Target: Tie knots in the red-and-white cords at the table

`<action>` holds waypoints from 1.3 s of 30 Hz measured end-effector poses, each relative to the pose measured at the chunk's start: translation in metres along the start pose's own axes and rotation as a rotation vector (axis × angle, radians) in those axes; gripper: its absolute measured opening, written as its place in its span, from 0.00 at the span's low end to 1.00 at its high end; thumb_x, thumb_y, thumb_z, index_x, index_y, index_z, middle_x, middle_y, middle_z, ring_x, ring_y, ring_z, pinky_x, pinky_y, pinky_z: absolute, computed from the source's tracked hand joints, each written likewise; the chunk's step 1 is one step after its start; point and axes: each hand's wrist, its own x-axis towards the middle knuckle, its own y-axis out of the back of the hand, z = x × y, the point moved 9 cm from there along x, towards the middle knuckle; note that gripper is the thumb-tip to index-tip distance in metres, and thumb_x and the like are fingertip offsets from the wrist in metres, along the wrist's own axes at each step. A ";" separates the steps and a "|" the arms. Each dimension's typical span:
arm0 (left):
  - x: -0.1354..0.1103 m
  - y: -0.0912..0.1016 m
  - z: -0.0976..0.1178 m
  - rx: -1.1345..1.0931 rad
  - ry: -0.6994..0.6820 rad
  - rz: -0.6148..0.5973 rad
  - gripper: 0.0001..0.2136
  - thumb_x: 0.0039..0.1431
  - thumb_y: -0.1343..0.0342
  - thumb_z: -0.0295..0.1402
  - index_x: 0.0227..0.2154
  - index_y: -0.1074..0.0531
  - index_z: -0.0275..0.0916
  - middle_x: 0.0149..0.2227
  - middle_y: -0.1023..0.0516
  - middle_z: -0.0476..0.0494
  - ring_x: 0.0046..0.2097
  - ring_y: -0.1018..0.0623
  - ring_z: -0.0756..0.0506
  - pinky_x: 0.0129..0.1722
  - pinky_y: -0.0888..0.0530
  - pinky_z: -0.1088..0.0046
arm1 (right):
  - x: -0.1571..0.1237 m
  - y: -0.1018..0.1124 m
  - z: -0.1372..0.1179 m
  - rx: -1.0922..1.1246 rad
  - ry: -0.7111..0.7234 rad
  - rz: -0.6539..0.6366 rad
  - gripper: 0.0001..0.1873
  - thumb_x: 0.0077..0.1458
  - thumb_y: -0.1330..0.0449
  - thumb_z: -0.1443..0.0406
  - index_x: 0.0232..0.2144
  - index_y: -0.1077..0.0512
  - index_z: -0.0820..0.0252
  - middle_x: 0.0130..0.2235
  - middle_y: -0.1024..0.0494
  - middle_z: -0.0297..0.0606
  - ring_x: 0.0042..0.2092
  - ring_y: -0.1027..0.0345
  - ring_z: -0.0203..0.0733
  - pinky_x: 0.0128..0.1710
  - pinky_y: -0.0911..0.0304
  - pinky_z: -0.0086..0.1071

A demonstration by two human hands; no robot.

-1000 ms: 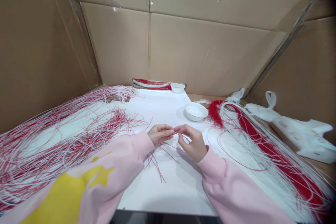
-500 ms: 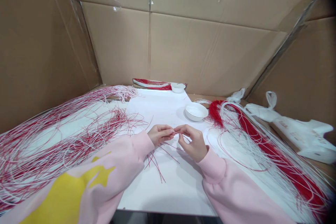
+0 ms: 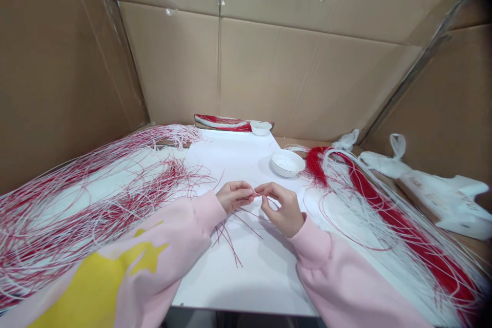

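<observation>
My left hand (image 3: pixel 233 197) and my right hand (image 3: pixel 279 209) meet above the white paper sheet (image 3: pixel 246 287), fingertips together around a short thin red-and-white strand (image 3: pixel 255 195). Both pinch it, and most of its length is hidden by my fingers. Just below my hands, several loose thin red strands (image 3: pixel 229 240) lie on the paper. A large tangle of long red and white strands (image 3: pixel 77 210) spreads to the left of my left forearm. Another long bundle of red and white strands (image 3: pixel 395 225) lies to the right of my right forearm.
A white bowl (image 3: pixel 287 163) stands on the paper beyond my right hand. A smaller white bowl (image 3: pixel 260 127) and a red-and-white bundle (image 3: pixel 220 122) lie at the far edge. White plastic bags (image 3: pixel 426 192) lie at right. Cardboard walls (image 3: pixel 307 77) surround the table.
My hands stay almost in place, with only a slight shift of the fingertips on the strand. The strands and bowls have not visibly moved.
</observation>
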 end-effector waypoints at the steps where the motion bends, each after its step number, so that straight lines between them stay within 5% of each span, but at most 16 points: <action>1: 0.000 0.000 0.000 -0.008 -0.009 -0.002 0.13 0.30 0.34 0.31 0.21 0.29 0.32 0.22 0.25 0.47 0.24 0.27 0.55 0.26 0.30 0.85 | 0.000 0.000 0.000 0.003 0.002 0.002 0.07 0.43 0.49 0.76 0.23 0.39 0.61 0.30 0.28 0.38 0.33 0.33 0.36 0.34 0.34 0.30; 39: 0.001 -0.003 -0.004 -0.111 -0.035 -0.023 0.13 0.31 0.34 0.30 0.23 0.28 0.32 0.19 0.27 0.49 0.22 0.29 0.57 0.25 0.31 0.85 | -0.001 0.002 -0.007 0.036 0.008 0.030 0.07 0.44 0.48 0.76 0.24 0.39 0.60 0.31 0.28 0.39 0.34 0.32 0.37 0.35 0.34 0.32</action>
